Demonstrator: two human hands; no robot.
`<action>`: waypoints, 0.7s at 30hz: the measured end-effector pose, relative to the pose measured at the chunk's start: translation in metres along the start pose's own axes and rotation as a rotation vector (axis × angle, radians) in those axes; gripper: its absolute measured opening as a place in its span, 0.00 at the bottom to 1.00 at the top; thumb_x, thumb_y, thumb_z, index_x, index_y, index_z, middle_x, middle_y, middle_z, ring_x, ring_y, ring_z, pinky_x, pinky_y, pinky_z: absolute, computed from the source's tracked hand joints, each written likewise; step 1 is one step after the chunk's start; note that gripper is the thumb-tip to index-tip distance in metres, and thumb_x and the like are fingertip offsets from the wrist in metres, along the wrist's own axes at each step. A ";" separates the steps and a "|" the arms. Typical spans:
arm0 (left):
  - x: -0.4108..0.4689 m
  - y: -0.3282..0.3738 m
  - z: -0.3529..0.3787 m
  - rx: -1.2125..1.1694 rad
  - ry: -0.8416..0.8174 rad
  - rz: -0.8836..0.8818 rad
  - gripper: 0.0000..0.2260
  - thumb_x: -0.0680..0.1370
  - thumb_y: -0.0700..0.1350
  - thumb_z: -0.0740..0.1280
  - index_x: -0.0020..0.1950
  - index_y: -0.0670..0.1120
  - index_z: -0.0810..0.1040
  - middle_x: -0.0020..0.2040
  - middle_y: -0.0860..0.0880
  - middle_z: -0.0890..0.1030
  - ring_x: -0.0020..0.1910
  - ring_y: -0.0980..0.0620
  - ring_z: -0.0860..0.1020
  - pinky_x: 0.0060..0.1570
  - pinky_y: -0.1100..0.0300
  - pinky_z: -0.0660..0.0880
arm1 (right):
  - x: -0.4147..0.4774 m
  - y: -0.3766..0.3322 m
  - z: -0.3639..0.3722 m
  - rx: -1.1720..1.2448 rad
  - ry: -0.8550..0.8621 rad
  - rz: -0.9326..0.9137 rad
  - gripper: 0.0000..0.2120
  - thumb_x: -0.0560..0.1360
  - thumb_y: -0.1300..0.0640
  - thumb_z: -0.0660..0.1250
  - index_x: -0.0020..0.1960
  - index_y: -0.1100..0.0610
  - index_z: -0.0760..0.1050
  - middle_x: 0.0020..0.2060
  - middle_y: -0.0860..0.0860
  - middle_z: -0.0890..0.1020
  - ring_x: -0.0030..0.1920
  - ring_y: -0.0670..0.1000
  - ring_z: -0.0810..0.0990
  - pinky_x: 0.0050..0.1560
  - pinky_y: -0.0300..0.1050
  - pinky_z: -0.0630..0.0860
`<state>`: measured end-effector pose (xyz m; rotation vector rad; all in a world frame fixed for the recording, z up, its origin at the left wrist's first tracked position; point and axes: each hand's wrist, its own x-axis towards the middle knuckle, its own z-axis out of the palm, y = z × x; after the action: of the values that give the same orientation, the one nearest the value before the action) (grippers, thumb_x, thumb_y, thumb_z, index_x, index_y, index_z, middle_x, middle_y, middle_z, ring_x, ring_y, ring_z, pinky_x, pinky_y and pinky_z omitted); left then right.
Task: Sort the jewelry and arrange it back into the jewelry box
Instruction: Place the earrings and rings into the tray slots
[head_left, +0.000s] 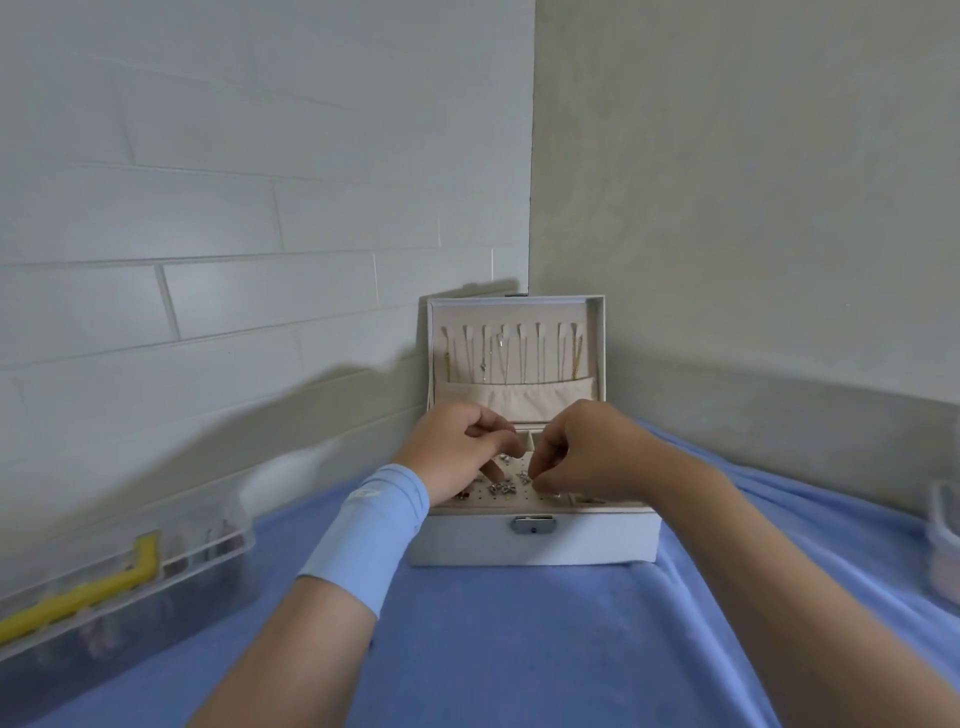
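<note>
We face a room corner where a white tiled wall (208, 208) on the left meets a plain beige wall (727, 208) on the right. A blue cloth (519, 649) covers the surface below. The box (535, 543) sits at the far middle, close to the corner. Its lid (519, 312) stands upright, with necklaces (506, 353) hanging in a row inside it.

Both our hands hover over the open tray. Our right hand (587, 452) is curled, its fingertips pinching a small silver earring (522, 477) at the perforated panel. Our left hand (457, 447), with a blue wristband (363, 540) behind it, is also curled, one finger pointing down at the panel. We cannot tell whether it holds anything. More studs (501, 487) lie on the panel between the hands.

A clear organizer (130, 571) with a yellow piece (104, 582) lies near left, and a clear container (943, 535) shows at the right edge.
</note>
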<state>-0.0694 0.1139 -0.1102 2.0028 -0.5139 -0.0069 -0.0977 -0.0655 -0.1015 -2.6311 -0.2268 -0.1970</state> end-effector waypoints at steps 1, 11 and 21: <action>-0.001 0.000 0.000 -0.031 -0.004 -0.008 0.04 0.79 0.44 0.67 0.48 0.47 0.82 0.44 0.54 0.86 0.36 0.54 0.82 0.30 0.61 0.71 | 0.000 0.000 -0.001 -0.001 -0.003 0.001 0.03 0.69 0.59 0.75 0.41 0.52 0.87 0.31 0.40 0.83 0.33 0.39 0.80 0.36 0.34 0.78; 0.000 0.000 -0.003 -0.448 -0.058 -0.157 0.05 0.81 0.44 0.66 0.50 0.46 0.81 0.44 0.50 0.85 0.35 0.55 0.76 0.28 0.66 0.67 | 0.000 -0.002 -0.002 -0.112 -0.011 -0.019 0.03 0.70 0.57 0.75 0.42 0.50 0.87 0.34 0.41 0.81 0.38 0.42 0.80 0.38 0.37 0.78; 0.002 -0.004 -0.007 -0.318 -0.039 -0.152 0.06 0.80 0.46 0.68 0.54 0.45 0.82 0.48 0.50 0.86 0.36 0.55 0.78 0.28 0.66 0.69 | 0.000 0.001 -0.004 -0.099 -0.031 -0.023 0.04 0.70 0.58 0.74 0.43 0.51 0.87 0.36 0.41 0.83 0.42 0.44 0.82 0.43 0.39 0.80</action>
<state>-0.0647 0.1210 -0.1096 1.7275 -0.3594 -0.2092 -0.0978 -0.0681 -0.0987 -2.7320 -0.2639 -0.1787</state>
